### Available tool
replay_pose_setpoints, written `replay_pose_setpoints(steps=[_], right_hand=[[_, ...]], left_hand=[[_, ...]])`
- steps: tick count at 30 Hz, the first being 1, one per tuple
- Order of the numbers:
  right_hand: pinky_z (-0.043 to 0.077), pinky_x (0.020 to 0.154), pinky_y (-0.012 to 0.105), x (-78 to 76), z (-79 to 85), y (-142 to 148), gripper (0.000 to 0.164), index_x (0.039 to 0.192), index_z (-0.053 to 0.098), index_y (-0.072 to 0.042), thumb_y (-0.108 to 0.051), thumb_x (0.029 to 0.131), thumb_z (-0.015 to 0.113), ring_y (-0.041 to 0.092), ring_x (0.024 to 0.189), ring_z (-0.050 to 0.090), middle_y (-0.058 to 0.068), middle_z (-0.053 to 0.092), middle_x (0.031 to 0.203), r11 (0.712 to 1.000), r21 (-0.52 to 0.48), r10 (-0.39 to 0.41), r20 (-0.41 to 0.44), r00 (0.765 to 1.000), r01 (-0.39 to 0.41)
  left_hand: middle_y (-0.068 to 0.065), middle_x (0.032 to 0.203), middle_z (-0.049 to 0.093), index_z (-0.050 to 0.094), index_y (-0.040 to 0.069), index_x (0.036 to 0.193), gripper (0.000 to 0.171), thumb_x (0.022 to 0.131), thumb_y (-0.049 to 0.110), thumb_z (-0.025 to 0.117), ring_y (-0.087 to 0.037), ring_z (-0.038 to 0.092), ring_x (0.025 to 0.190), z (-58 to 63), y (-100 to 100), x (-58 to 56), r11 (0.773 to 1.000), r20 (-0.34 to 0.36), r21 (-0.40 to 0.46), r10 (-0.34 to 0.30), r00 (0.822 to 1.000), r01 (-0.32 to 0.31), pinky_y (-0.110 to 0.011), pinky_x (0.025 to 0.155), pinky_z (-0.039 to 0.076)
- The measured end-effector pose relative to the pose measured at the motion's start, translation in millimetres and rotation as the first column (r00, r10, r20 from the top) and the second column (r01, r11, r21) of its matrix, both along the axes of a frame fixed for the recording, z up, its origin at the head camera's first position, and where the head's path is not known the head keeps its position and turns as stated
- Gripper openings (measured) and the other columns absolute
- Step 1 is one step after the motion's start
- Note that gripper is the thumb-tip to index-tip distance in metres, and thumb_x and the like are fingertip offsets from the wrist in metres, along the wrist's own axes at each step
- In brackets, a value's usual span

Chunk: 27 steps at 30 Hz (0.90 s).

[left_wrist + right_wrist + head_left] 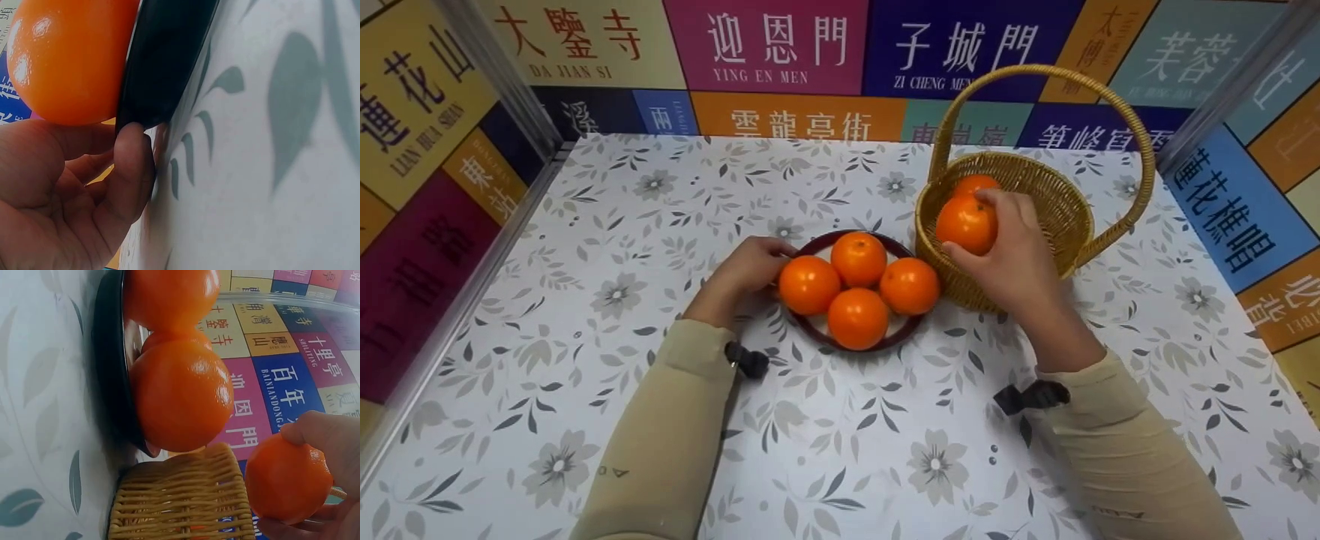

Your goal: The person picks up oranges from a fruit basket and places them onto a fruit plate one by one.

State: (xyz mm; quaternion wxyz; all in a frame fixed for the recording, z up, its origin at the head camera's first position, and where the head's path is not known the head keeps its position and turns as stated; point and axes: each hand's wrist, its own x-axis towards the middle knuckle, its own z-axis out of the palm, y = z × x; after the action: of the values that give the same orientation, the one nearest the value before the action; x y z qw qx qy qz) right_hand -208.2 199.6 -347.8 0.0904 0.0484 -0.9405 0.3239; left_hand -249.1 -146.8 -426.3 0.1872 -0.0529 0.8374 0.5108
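Observation:
My left hand (pixel 746 266) pinches the left rim of a dark round plate (pixel 160 62) with a pale inside. Several oranges (pixel 859 319) sit on this plate in a ring, one of them right above my left fingers in the left wrist view. Between the thumb and fingers of my right hand (pixel 1020 255) is another orange (pixel 966 225), held over the left side of a wicker basket (pixel 1069 202). From the head view, one more orange (pixel 977 184) shows inside the basket, partly hidden behind the held one.
The basket's tall arched handle (pixel 1140 150) rises above its opening. Plate and basket stand side by side on a flower-patterned tablecloth (pixel 619 296). Panels with coloured lettered blocks (pixel 795 116) border the table at the back and both sides.

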Motion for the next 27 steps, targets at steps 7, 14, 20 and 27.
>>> replay_pose_setpoints(steps=[7, 14, 20, 27], right_hand=[[0.045, 0.109, 0.066, 7.4, -2.8, -4.2, 0.074, 0.148, 0.047, -0.015, -0.035, 0.086, 0.083, 0.042, 0.132, 0.050, 0.016, 0.042, 0.150, 1.000, -0.008, 0.025, -0.020, 0.999, -0.025], [0.046, 0.108, 0.065, 14.2, -2.4, -9.3, 0.073, 0.146, 0.048, -0.014, -0.036, 0.086, 0.083, 0.040, 0.130, 0.051, 0.015, 0.042, 0.149, 0.998, 0.002, 0.058, -0.008, 0.998, -0.058], [0.047, 0.106, 0.065, 21.4, -3.2, -12.7, 0.071, 0.145, 0.048, -0.015, -0.035, 0.086, 0.082, 0.040, 0.127, 0.054, 0.013, 0.043, 0.149, 0.996, 0.016, 0.092, -0.004, 0.996, -0.092], [0.048, 0.104, 0.063, 28.6, -5.4, -17.8, 0.070, 0.145, 0.049, -0.016, -0.034, 0.086, 0.082, 0.039, 0.125, 0.056, 0.012, 0.044, 0.149, 0.990, 0.039, 0.134, -0.004, 0.991, -0.133]], left_hand=[[-0.008, 0.114, 0.067, 0.072, 0.012, 0.123, 0.030, 0.096, 0.015, 0.059, -0.022, 0.059, 0.095, 0.6, 0.4, -2.1, 0.999, -0.001, -0.034, -0.017, 1.000, 0.017, -0.030, 0.081, 0.048], [-0.009, 0.117, 0.067, 0.073, 0.012, 0.123, 0.030, 0.096, 0.015, 0.059, -0.024, 0.059, 0.099, 0.7, -0.5, -1.8, 0.998, -0.012, -0.049, -0.027, 1.000, 0.027, -0.031, 0.086, 0.048], [-0.009, 0.120, 0.067, 0.073, 0.012, 0.122, 0.029, 0.097, 0.016, 0.060, -0.025, 0.059, 0.102, -0.3, -1.4, -1.9, 0.999, -0.015, -0.039, -0.022, 1.000, 0.021, -0.033, 0.090, 0.048], [-0.010, 0.118, 0.067, 0.072, 0.012, 0.123, 0.030, 0.096, 0.015, 0.059, -0.024, 0.060, 0.096, -1.2, -0.1, -1.5, 0.999, -0.010, -0.033, -0.018, 1.000, 0.018, -0.032, 0.082, 0.050]])
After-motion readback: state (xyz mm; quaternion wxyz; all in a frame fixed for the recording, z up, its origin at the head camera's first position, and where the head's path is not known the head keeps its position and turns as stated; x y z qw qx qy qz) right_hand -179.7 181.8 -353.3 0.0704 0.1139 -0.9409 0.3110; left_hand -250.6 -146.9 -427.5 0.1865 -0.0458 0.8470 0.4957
